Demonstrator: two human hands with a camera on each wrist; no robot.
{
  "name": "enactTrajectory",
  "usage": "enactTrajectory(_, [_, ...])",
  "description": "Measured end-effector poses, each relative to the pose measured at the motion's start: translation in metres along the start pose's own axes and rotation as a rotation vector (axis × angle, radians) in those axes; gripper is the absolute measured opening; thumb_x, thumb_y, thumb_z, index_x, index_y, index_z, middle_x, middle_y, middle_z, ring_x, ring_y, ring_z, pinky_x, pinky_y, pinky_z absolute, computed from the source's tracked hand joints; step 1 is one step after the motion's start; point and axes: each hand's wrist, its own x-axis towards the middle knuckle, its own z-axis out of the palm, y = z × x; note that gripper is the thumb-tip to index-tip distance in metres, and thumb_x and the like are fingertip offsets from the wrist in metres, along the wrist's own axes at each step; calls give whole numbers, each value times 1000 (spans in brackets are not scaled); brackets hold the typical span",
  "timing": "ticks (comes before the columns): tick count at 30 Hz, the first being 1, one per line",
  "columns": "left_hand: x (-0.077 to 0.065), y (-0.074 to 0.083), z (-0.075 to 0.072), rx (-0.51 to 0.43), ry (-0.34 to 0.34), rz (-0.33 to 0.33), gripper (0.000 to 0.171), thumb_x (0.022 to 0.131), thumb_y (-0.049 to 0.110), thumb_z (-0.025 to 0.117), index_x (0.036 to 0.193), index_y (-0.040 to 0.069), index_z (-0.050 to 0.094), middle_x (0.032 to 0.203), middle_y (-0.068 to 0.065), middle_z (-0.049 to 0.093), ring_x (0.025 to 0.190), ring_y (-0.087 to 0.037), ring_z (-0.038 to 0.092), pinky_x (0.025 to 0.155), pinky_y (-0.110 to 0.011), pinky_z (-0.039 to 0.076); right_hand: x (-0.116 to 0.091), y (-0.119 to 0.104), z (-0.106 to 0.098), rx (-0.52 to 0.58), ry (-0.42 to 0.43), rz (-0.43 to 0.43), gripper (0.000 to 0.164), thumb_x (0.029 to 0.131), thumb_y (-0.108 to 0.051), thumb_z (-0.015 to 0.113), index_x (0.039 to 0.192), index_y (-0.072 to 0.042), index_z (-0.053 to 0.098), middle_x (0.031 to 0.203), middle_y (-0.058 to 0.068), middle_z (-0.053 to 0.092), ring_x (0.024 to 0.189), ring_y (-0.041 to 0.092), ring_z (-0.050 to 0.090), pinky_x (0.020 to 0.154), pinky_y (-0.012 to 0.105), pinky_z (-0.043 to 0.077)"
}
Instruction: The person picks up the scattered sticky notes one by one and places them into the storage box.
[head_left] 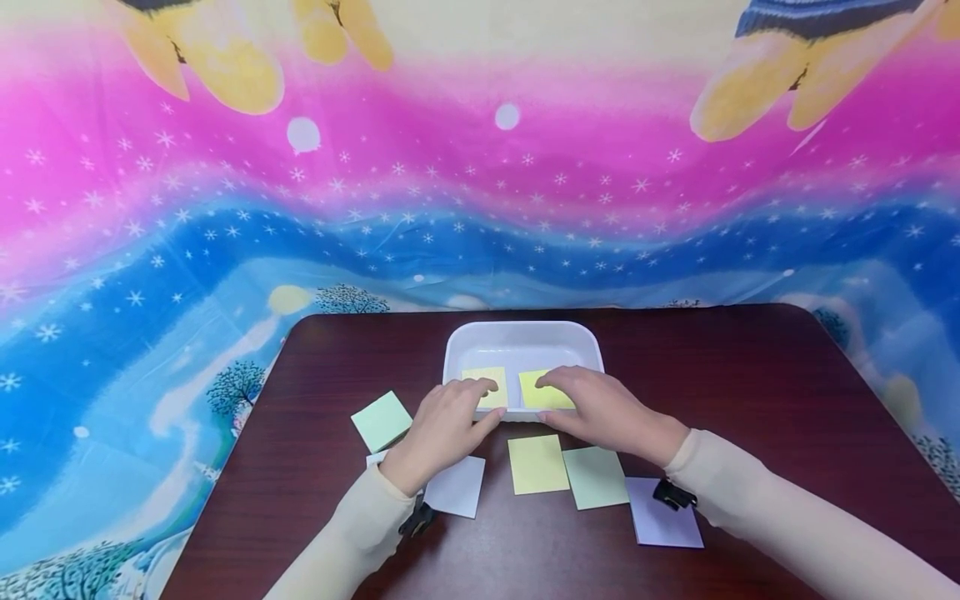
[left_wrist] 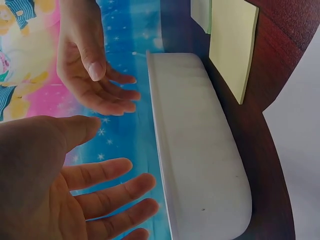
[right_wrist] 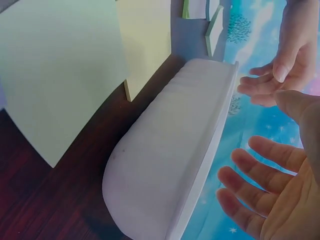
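Observation:
A white plastic tray (head_left: 525, 340) stands at the far middle of the table. Inside it lie two yellow sticky-note pads side by side, one on the left (head_left: 491, 374) and a brighter one on the right (head_left: 529, 390). My left hand (head_left: 450, 414) hovers over the tray's near left part, fingers relaxed and spread, holding nothing. Over the near right part is my right hand (head_left: 609, 414), likewise empty with loosely bent fingers. Both wrist views show the palms facing each other above the rim of the tray (left_wrist: 200, 140), fingers apart from it.
Near the tray on the dark wooden table (head_left: 360, 354) lie a green pad (head_left: 381, 419), a pale lilac pad (head_left: 457, 486), a yellow pad (head_left: 538, 464), a pale green pad (head_left: 596, 479) and a purple pad (head_left: 663, 521). A printed cloth (head_left: 480, 183) hangs behind the table.

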Motion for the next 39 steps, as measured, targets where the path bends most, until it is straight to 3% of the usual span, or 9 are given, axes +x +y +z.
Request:
enactTrajectory(12, [-9,4,2,-3,-9,-5,40,90,44,54,115,15,64,106,-1,68,92,-18,62,75,-37,48,-10,-5,3,-11,-10,-22,46,85,-50,60,117,-17,63,113,-4,64,106,11,56,86,35,47])
enactTrajectory(19, [-12,6,5,-8,-21,-15,40,90,45,53,116,16,63,106,0,68,90,-16,60,74,-36,47,-18,-6,7,21,0,-48,43,84,-47,62,116,-17,63,108,-4,65,98,8,56,81,34,48])
enactTrajectory(24, [-14,6,7,0,-16,-15,39,90,45,53,116,17,63,106,1,68,91,-15,60,74,-36,47,-21,-7,10,23,11,-69,39,83,-46,63,112,-21,64,103,-11,62,93,4,55,77,30,48])
enactTrajectory(32, [-18,8,4,-2,-11,-12,39,90,45,54,116,18,63,105,2,68,91,-15,60,77,-37,47,-23,-10,11,32,8,-86,47,86,-62,46,109,-25,63,101,-15,60,89,3,55,75,30,48])
enactTrajectory(39, [-22,10,2,-18,-20,-1,41,90,45,53,118,17,63,106,1,68,93,-15,61,80,-38,47,-26,-12,13,12,1,-72,41,84,-48,61,113,-20,64,107,-12,62,97,3,55,79,31,49])
